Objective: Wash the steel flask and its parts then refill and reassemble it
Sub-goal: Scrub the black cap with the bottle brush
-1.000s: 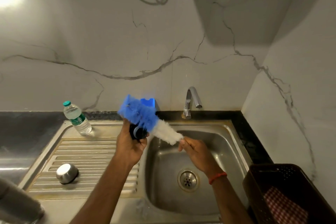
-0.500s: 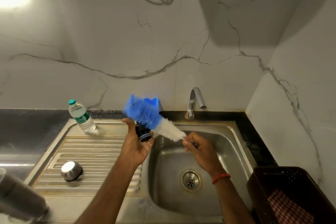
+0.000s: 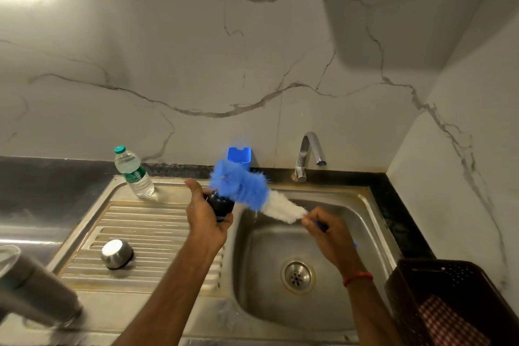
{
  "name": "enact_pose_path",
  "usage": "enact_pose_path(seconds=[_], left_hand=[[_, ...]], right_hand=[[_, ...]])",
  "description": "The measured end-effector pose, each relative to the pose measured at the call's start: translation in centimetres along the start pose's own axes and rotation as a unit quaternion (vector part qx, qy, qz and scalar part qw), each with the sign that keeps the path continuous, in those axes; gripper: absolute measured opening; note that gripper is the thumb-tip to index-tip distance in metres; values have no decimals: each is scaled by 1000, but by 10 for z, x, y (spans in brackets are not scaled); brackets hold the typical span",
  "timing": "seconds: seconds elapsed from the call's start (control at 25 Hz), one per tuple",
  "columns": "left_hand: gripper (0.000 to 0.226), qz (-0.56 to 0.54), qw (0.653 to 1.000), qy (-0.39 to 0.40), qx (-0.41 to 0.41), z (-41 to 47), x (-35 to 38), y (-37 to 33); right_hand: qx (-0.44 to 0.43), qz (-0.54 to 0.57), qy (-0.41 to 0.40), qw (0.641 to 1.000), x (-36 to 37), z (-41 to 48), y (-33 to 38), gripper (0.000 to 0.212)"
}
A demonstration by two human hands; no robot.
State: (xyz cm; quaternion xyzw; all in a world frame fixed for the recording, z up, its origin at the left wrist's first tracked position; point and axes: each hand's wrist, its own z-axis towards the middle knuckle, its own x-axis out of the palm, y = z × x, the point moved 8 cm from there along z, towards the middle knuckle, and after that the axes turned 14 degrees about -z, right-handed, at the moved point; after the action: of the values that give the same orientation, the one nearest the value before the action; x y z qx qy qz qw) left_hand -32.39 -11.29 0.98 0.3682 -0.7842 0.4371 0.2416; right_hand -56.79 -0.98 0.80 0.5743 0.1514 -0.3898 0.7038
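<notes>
Step in hand: scrubbing dark flask stopper (image 3: 222, 205) with blue-and-white bottle brush (image 3: 252, 192) above sink (image 3: 365, 233) edge. Left hand (image 3: 206, 219) gripping stopper, fingers curling round it. Right hand (image 3: 327, 230) fingers pinching brush handle. Steel cup (image 3: 117, 253) lying inverted on drainboard (image 3: 157, 233). Flask body (image 3: 33, 289) showing blurred at lower left. Next move probably calling for rinsing stopper under tap (image 3: 307, 154), no stream showing. Against earlier frame: both grips staying same, right hand seemingly drawing brush slightly back.

You hold the black stopper (image 3: 222, 205) upright in your left hand (image 3: 206, 219), with the blue-and-white brush (image 3: 252, 196) bristles across its top. The steel cap (image 3: 117, 253) rests dome-up on the drainboard (image 3: 157, 222). The flask body (image 3: 31, 289) shows blurred at lower left.
</notes>
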Motion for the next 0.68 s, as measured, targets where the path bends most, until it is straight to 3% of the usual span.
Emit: enact_pose_path(seconds=[0.2,0.4,0.52,0.68], left_hand=[[29,-13,997,81,2,-14,22,3],[28,-9,987,162,5,-19,24,-3],[27,-4,983,181,1,-17,24,-5],[22,-10,987,159,-3,-13,15,-10]], right_hand=[[0,14,28,1000,17,14,29,16],[-3,14,29,999,-1,4,21,23],[-29,8,47,998,12,9,44,19],[0,6,34,999,0,-4,12,24]])
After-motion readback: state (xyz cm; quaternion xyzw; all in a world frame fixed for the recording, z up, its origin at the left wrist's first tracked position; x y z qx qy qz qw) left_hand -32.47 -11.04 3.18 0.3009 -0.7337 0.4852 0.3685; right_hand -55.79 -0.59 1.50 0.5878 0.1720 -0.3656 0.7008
